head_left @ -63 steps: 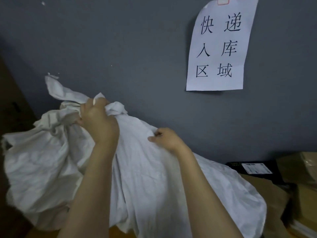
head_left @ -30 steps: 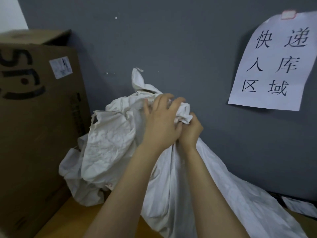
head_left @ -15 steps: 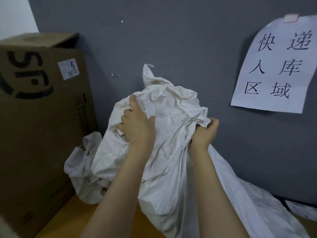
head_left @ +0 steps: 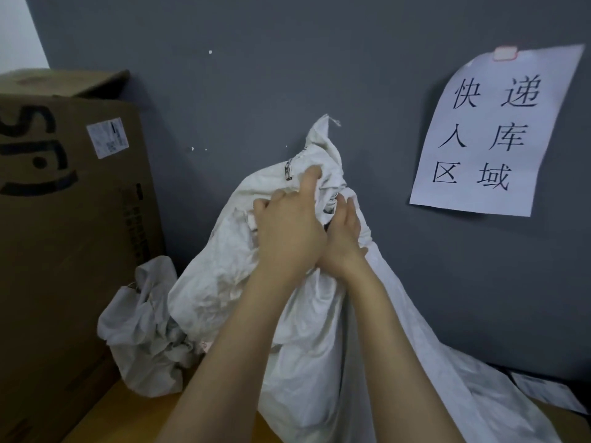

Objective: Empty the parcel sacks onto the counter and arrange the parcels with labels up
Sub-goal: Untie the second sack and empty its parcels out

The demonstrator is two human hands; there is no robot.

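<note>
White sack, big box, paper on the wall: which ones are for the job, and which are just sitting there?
For the job: white sack, gripped by the left hand and right hand; crumpled sack beside it; labelled parcel; counter.
Just there: cardboard box; paper sign; grey wall.

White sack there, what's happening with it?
A person grips the bunched top of the white sack with the left hand and right hand close together. The sack stands slumped on the wooden counter against a grey wall, beside a large cardboard box and a second crumpled sack. A shipping label peeks out at lower right.
</note>
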